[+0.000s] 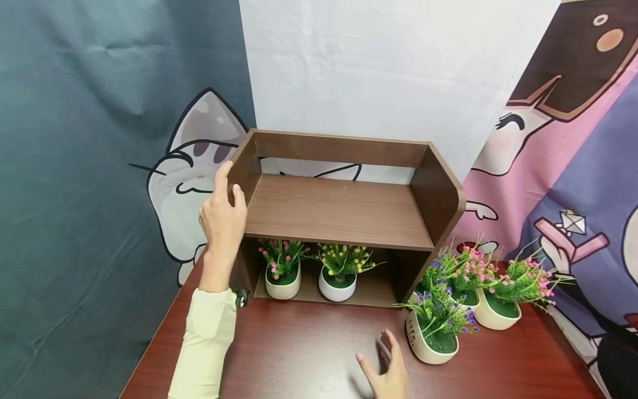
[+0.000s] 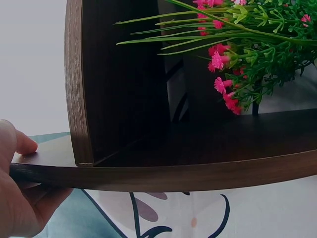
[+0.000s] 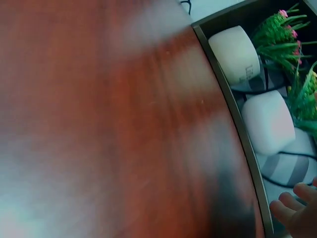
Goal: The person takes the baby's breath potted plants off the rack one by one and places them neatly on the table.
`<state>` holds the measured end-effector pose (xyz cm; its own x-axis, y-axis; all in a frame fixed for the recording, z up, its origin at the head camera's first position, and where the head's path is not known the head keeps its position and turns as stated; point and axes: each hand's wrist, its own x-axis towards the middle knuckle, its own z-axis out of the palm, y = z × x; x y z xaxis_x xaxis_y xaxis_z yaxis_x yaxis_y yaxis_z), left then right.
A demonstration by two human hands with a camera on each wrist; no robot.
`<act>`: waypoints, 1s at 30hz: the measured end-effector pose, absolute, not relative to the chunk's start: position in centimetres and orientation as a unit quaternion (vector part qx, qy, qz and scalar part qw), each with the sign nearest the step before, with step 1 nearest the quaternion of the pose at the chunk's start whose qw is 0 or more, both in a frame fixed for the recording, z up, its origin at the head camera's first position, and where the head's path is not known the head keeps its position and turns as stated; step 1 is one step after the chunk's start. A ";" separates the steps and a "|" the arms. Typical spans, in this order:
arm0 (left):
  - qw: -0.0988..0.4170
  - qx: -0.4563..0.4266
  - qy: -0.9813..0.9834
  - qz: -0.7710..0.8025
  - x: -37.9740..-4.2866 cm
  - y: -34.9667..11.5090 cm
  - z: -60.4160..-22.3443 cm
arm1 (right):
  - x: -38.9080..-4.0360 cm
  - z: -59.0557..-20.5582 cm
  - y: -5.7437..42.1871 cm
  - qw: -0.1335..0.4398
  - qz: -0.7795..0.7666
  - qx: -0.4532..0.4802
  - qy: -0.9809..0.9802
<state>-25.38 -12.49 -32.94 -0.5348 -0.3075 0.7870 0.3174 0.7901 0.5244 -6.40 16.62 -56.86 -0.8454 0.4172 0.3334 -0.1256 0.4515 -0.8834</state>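
Note:
A brown two-tier wooden shelf [image 1: 339,208] stands on the table. My left hand [image 1: 221,213] holds its left side panel near the front edge; in the left wrist view, the panel [image 2: 198,178] passes between the thumb and fingers of that hand [image 2: 20,193]. On the lower tier sit a potted plant with pink flowers [image 1: 283,288] and one with yellow flowers [image 1: 337,288], both in white pots. Over the table in front of the shelf is my right hand [image 1: 386,371], its thumb and fingers spread apart, holding nothing. The shelf's upper tier carries no pots.
Right of the shelf, several more potted plants crowd the reddish-brown table [image 1: 309,343]. A purple-flowered pot [image 1: 433,349] is the nearest, with pink-flowered ones [image 1: 498,316] behind it. A cartoon-printed cloth [image 1: 124,166] hangs behind the table.

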 end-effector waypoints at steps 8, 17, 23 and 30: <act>0.475 -0.001 -0.817 -0.328 -25.3 -12.7 -32.9 | -9.6 -56.2 15.2 0.225 0.524 -0.067 -0.819; 0.467 -0.007 -0.818 -0.334 -25.4 -12.6 -33.1 | -12.8 -55.9 14.5 0.247 0.518 -0.033 -0.818; 0.468 -0.004 -0.818 -0.334 -25.4 -12.6 -33.1 | -15.0 -55.6 14.4 0.244 0.526 -0.051 -0.813; 0.474 -0.003 -0.816 -0.330 -25.3 -12.5 -32.9 | -17.4 -55.7 14.1 0.248 0.507 -0.041 -0.824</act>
